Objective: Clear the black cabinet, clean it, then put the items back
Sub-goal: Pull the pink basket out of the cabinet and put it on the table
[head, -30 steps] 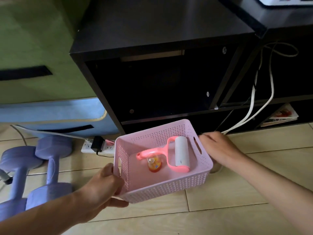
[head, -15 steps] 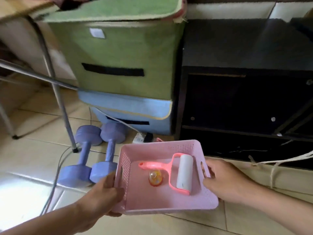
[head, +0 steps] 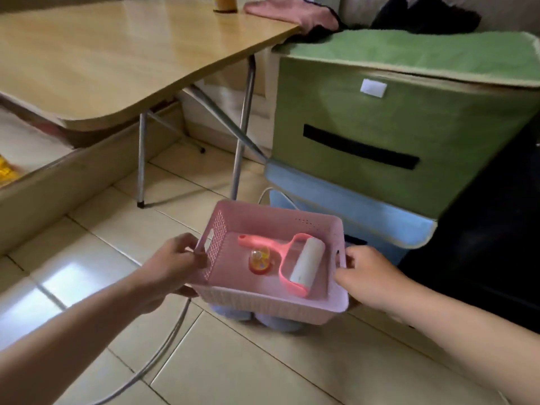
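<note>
I hold a pink plastic basket (head: 271, 306) in the air above the tiled floor. My left hand (head: 172, 263) grips its left handle slot and my right hand (head: 368, 276) grips its right rim. Inside lie a pink lint roller (head: 304, 263) with a white roll and a small orange-yellow bottle (head: 259, 260). Only a dark part of the black cabinet (head: 491, 252) shows at the far right edge.
A green fabric storage box (head: 394, 118) sits on a blue one (head: 365, 217) just behind the basket. A wooden folding table (head: 111, 62) with metal legs stands at the left, with a pink cloth on it. Purple dumbbells (head: 274, 321) peek out under the basket. A cable (head: 163, 346) runs across the floor.
The basket has come away from the black cabinet and swung to the left, over the dumbbells. My view turned left with it, and both hands kept their hold.
</note>
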Tool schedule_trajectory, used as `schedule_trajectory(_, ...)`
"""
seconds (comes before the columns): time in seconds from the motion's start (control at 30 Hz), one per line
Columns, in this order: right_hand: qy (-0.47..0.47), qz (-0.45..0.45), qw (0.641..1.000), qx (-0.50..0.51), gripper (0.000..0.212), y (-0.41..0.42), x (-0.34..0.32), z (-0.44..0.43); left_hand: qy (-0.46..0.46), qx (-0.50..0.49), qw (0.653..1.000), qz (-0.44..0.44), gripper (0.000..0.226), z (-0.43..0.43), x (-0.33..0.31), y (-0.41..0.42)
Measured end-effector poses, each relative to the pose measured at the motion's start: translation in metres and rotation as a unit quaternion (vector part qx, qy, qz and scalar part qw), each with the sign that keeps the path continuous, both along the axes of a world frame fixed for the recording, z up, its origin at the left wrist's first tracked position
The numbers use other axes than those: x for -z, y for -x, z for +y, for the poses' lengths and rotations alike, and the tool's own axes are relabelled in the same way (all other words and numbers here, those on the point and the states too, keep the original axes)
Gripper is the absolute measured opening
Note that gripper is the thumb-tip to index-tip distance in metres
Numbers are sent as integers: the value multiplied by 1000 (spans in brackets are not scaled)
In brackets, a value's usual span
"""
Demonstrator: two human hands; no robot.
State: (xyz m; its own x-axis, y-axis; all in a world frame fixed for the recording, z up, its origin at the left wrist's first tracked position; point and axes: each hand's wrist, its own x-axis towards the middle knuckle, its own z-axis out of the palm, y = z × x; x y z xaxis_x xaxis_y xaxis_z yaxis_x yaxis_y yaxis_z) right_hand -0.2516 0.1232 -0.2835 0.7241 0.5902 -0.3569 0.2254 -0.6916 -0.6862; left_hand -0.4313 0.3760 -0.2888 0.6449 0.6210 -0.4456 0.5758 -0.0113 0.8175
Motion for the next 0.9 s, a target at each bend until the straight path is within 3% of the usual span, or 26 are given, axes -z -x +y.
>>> schedule_trajectory(0.1, -26, 18, 999, 29, 14, 0, 9, 37, -24, -19, 1000, 6, 11, 28, 8, -11)
schedule_trajectory(0.2, -10, 8, 999, 42, 26, 1, 14, 59, -29, -34, 999, 20, 12, 45, 15, -13)
schedule_trajectory(0.37, 24, 7, 999, 23, 13, 6, 18, 91, -17, -41, 998, 49, 16, 65, 24, 3)
schedule_trajectory(0.47, 39, -33, 999, 4, 17, 8, 17, 101, -1, -44, 998, 36, 17, 67, 15, 11)
schedule_trajectory(0.6, 64, -90, 994, -3, 23, 5, -5, 83, 32, -6, 999, 21, 38, 39, -22, 28)
schedule_trajectory(0.73, 102, -105, 989, 11, 20, -8, -53, 41, 47, -2, 999, 21, 18, -4, -66, 22)
schedule_trajectory(0.9, 105, -105, 988, 43, 21, -32, -133, -1, 60, -32, 998, 10, 28, -63, -138, 0)
